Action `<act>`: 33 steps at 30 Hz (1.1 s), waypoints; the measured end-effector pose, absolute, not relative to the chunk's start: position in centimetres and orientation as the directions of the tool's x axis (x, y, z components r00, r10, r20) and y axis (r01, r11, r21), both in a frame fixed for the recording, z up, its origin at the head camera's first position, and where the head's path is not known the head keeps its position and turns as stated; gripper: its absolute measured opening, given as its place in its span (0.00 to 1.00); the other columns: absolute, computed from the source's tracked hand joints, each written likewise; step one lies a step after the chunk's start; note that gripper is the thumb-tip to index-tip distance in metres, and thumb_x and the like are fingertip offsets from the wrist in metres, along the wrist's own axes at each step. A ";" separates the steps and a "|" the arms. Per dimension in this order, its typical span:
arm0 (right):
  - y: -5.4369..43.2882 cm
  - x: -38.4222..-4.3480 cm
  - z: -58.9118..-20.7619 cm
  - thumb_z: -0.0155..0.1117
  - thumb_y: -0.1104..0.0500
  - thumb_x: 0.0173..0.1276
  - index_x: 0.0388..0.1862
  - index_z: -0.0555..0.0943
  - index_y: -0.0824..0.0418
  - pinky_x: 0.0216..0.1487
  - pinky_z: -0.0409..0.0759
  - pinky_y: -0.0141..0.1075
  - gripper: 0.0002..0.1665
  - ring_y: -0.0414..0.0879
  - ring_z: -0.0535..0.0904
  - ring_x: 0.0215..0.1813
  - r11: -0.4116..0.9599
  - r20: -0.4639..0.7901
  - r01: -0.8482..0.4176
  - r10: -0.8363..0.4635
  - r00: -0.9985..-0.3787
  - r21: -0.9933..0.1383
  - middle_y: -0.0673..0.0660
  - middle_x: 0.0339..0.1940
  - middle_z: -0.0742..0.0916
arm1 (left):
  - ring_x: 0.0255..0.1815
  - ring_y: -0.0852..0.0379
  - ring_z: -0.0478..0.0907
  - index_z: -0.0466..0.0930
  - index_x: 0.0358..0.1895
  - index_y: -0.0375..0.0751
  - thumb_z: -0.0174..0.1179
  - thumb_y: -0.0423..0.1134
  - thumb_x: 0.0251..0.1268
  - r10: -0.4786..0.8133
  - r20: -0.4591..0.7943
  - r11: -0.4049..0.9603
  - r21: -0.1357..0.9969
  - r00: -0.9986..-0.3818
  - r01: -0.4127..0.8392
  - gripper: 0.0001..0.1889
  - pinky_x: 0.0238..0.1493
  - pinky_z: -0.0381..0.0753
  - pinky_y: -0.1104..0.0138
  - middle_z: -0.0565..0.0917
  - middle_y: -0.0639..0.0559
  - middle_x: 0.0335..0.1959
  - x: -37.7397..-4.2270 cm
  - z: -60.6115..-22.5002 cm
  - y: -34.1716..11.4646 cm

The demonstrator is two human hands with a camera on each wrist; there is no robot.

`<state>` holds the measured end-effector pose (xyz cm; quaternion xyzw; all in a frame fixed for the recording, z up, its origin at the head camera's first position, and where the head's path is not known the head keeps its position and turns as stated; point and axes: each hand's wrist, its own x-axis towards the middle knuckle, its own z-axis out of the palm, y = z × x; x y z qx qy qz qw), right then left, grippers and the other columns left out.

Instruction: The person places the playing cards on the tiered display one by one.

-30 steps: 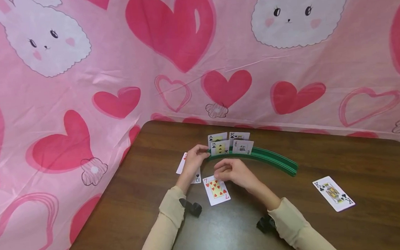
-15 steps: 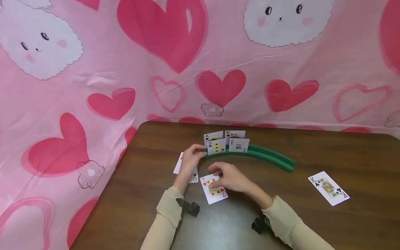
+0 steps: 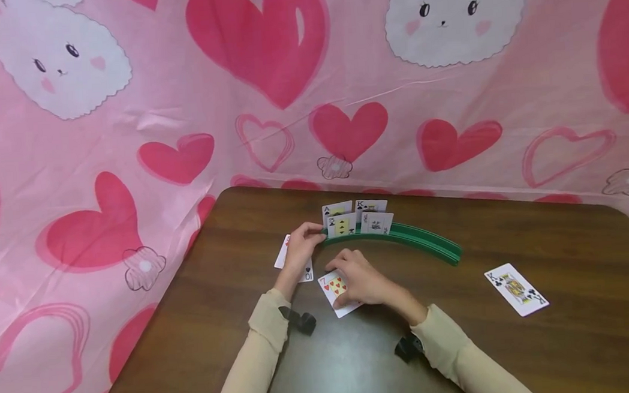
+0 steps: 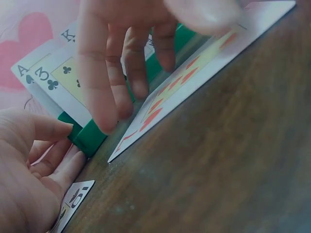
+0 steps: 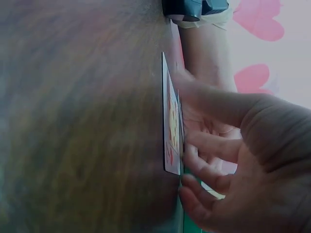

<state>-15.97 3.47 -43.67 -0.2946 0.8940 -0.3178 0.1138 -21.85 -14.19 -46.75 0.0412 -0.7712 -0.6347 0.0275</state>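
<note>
My left hand (image 3: 300, 250) pinches the left end of a curved green card holder (image 3: 428, 245) between thumb and fingers. Upright in the holder stand an ace (image 3: 337, 209) and a king (image 3: 370, 206) at the back, with a three of clubs (image 4: 56, 80) and another card (image 3: 377, 223) in front. Over a seven of hearts (image 3: 329, 287), which lies face up on the table, my right hand (image 3: 364, 279) is spread. Its fingers hang past the card's far edge in the left wrist view (image 4: 167, 92). The thumb lies over the near part of the card.
A black ten (image 3: 308, 274) and a red-marked card (image 3: 281, 257) lie partly hidden beneath my left wrist. Far to the right is a king of clubs (image 3: 516, 289), face up on the brown table (image 3: 583, 252). A pink heart-patterned cloth (image 3: 350, 68) hangs behind the table.
My right hand has moved from the upper corner of the seven of hearts to across it, covering its right part. The left hand stays at the holder's end.
</note>
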 end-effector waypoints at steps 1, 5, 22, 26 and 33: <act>3.5 -16.0 -43.6 0.90 0.57 0.46 0.61 0.82 0.63 0.52 0.71 0.45 0.41 0.53 0.69 0.54 0.643 -0.018 -0.457 -0.590 -0.807 -0.614 0.59 0.54 0.79 | 0.52 0.49 0.83 0.85 0.53 0.35 0.63 0.31 0.71 -0.097 -0.006 0.193 0.981 -0.995 -0.025 0.11 0.59 0.79 0.56 0.86 0.43 0.53 -21.9 -46.7 -14.1; 4.0 -16.1 -43.4 0.90 0.58 0.46 0.65 0.79 0.63 0.53 0.72 0.46 0.46 0.54 0.69 0.54 0.718 -0.061 -0.396 -0.518 -0.853 -0.572 0.60 0.54 0.77 | 0.51 0.50 0.83 0.85 0.52 0.35 0.63 0.31 0.71 -0.088 0.003 0.197 0.980 -0.996 -0.015 0.11 0.58 0.79 0.56 0.87 0.43 0.52 -21.9 -46.5 -13.8; 7.8 -17.9 -42.5 0.88 0.55 0.49 0.45 0.79 0.63 0.49 0.73 0.48 0.30 0.55 0.69 0.49 0.792 -0.130 -0.294 -0.421 -0.898 -0.535 0.58 0.43 0.76 | 0.55 0.47 0.82 0.85 0.54 0.37 0.62 0.32 0.73 -0.091 -0.030 0.181 0.982 -0.995 -0.046 0.11 0.63 0.77 0.53 0.85 0.43 0.56 -21.6 -46.4 -13.8; 8.1 -17.8 -43.0 0.88 0.56 0.50 0.41 0.75 0.61 0.46 0.73 0.45 0.29 0.53 0.69 0.46 0.783 -0.126 -0.281 -0.413 -0.902 -0.556 0.56 0.40 0.75 | 0.54 0.48 0.82 0.85 0.53 0.36 0.62 0.31 0.72 -0.088 -0.040 0.180 0.982 -0.995 -0.055 0.10 0.62 0.78 0.53 0.85 0.43 0.55 -21.3 -46.8 -13.8; 8.1 -18.3 -43.4 0.80 0.66 0.58 0.46 0.73 0.62 0.36 0.77 0.40 0.25 0.48 0.76 0.36 0.675 -0.058 -0.289 -0.442 -0.895 -0.679 0.55 0.35 0.81 | 0.54 0.47 0.82 0.85 0.52 0.36 0.62 0.31 0.72 -0.107 -0.022 0.197 0.980 -0.994 -0.043 0.10 0.62 0.78 0.53 0.85 0.43 0.55 -21.2 -46.8 -14.3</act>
